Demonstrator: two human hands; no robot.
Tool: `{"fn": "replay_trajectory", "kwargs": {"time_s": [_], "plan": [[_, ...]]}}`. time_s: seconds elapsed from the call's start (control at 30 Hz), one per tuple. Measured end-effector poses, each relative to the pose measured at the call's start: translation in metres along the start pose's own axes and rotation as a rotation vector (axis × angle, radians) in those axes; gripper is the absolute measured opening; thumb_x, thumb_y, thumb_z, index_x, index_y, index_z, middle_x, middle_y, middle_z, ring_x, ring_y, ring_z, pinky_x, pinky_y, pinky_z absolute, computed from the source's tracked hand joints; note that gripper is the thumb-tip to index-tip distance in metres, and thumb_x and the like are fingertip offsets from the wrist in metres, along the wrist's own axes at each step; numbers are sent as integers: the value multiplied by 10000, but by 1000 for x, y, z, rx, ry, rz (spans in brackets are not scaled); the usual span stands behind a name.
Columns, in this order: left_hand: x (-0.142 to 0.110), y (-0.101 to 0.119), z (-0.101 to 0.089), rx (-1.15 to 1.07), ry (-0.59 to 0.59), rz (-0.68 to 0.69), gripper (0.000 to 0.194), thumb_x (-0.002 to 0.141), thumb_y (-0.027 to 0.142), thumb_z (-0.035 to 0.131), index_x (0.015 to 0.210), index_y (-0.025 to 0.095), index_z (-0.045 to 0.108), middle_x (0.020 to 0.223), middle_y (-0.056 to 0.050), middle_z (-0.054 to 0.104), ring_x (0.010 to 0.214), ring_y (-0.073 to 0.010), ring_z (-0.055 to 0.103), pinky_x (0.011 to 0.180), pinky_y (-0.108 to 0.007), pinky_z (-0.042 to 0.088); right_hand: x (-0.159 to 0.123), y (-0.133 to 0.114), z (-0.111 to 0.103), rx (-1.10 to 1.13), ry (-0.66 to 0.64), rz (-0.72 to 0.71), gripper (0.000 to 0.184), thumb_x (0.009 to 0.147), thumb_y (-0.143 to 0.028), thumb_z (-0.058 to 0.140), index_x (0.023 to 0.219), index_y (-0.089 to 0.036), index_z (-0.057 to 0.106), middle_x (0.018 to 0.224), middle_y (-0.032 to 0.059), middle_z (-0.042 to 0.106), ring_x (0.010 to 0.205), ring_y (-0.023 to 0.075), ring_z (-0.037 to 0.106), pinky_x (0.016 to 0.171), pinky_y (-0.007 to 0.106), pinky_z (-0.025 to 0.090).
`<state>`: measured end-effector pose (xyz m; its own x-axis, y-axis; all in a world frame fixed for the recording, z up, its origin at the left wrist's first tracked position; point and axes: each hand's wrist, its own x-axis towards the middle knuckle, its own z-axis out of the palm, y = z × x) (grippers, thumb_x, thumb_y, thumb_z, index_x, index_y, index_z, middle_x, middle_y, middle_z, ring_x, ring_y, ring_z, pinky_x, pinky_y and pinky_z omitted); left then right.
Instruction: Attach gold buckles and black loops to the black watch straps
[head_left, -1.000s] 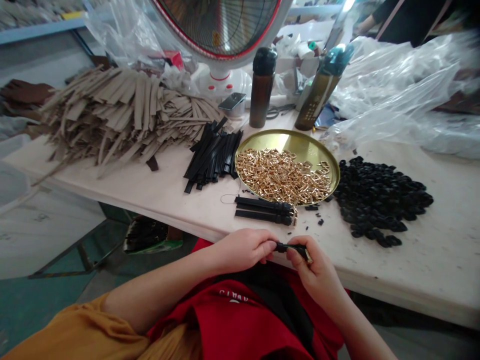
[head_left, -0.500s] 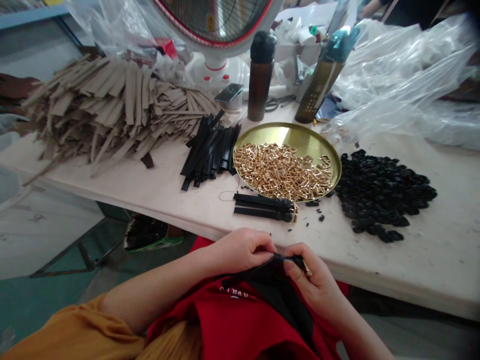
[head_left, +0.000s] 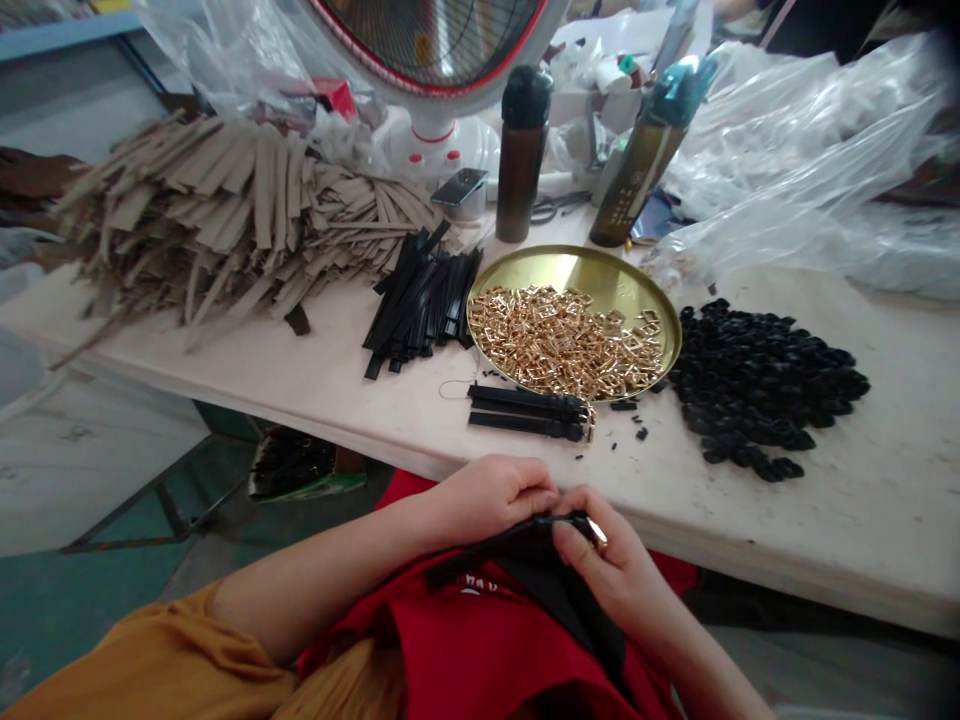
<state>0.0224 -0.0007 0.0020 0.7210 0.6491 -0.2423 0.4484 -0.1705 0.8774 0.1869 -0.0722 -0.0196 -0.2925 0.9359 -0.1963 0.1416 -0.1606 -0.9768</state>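
Note:
Over my lap, just off the table's front edge, both hands are closed on one black strap (head_left: pixel 495 542) with a gold buckle (head_left: pixel 597 535) at its right end. My left hand (head_left: pixel 491 497) pinches the strap near its middle, and its fingertips almost meet those of the other hand. My right hand (head_left: pixel 611 550) grips the buckle end between thumb and fingers. The strap's free end slants down to the left. Beyond my hands, several finished-looking straps with buckles (head_left: pixel 525 422) lie side by side on the table. Fingers hide part of the strap.
A gold tray (head_left: pixel 570 262) of small gold buckles (head_left: pixel 562 340) sits mid-table. Black strips (head_left: pixel 420 305) lie left of it, black loops (head_left: pixel 765 385) right. Farther left is a beige strip pile (head_left: pixel 210 215). Behind stand a fan (head_left: pixel 431 130), two bottles (head_left: pixel 521 160) and plastic bags (head_left: pixel 810 150).
My right hand has shifted slightly left, closer to my left hand, bringing the buckle end along. More of the strap shows below my left fingers.

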Motion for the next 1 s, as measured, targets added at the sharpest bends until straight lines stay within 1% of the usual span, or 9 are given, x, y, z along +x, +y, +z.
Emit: {"fn": "replay_trajectory", "kwargs": {"time_s": [0.1, 0.17, 0.23, 0.4, 0.53, 0.6, 0.77, 0.9, 1.0], "plan": [[1, 0, 8, -201, 98, -89, 176, 778, 293, 502, 755, 132, 568, 691, 5, 569, 645, -101, 498, 600, -197, 384, 0, -4, 7, 74, 7, -23, 198, 835, -388, 452, 760, -205, 458, 558, -49, 429, 487, 88, 376, 458, 209, 307], [0, 0, 10, -445, 206, -174, 218, 773, 343, 518, 772, 128, 552, 660, 9, 564, 584, -85, 487, 545, -189, 379, 3, -4, 6, 165, 115, 2, 184, 847, -389, 442, 800, -210, 448, 537, -58, 424, 469, 83, 375, 456, 204, 308], [-2, 2, 10, -662, 247, -230, 253, 758, 373, 549, 779, 121, 548, 629, 10, 565, 535, -74, 491, 501, -181, 368, 6, -2, 1, 241, 223, 30, 175, 849, -388, 447, 836, -214, 447, 535, -61, 427, 470, 81, 376, 464, 202, 312], [-2, 4, 15, -1109, 95, -260, 277, 675, 352, 673, 746, 99, 585, 703, -10, 584, 556, -61, 551, 477, -156, 372, 13, 8, -2, 362, 340, 74, 183, 842, -409, 450, 850, -227, 462, 548, -58, 422, 489, 93, 373, 482, 208, 332], [3, 3, 26, -1367, 24, -319, 248, 645, 290, 710, 726, 88, 591, 680, -4, 578, 535, -33, 537, 482, -126, 392, 13, 13, 5, 330, 393, 91, 241, 810, -464, 469, 855, -228, 467, 562, -48, 437, 480, 107, 404, 457, 214, 364], [4, 4, 30, -1400, 17, -314, 249, 641, 278, 714, 736, 84, 588, 667, -10, 587, 543, -37, 549, 507, -125, 409, 14, 11, 9, 314, 412, 106, 243, 808, -471, 463, 867, -235, 463, 580, -41, 455, 489, 113, 430, 455, 218, 386], [3, 11, 34, -1339, 108, -284, 289, 617, 238, 724, 807, 118, 542, 635, -13, 618, 548, -78, 582, 550, -176, 448, 14, 5, 11, 216, 446, 97, 214, 822, -458, 436, 815, -251, 489, 639, -7, 501, 586, 145, 509, 551, 265, 463], [2, 15, 36, -1308, 135, -277, 313, 612, 277, 715, 763, 135, 482, 655, -11, 619, 556, -87, 593, 567, -192, 456, 12, 6, 9, 83, 451, 41, 219, 828, -458, 419, 842, -258, 507, 642, 3, 486, 602, 160, 507, 536, 273, 461], [4, 12, 41, -1202, 195, -297, 319, 614, 276, 693, 741, 152, 429, 630, 10, 605, 532, -94, 584, 544, -205, 450, 9, 9, 10, 107, 384, 9, 211, 838, -447, 410, 849, -250, 486, 598, -18, 444, 546, 142, 470, 488, 251, 426]]}}
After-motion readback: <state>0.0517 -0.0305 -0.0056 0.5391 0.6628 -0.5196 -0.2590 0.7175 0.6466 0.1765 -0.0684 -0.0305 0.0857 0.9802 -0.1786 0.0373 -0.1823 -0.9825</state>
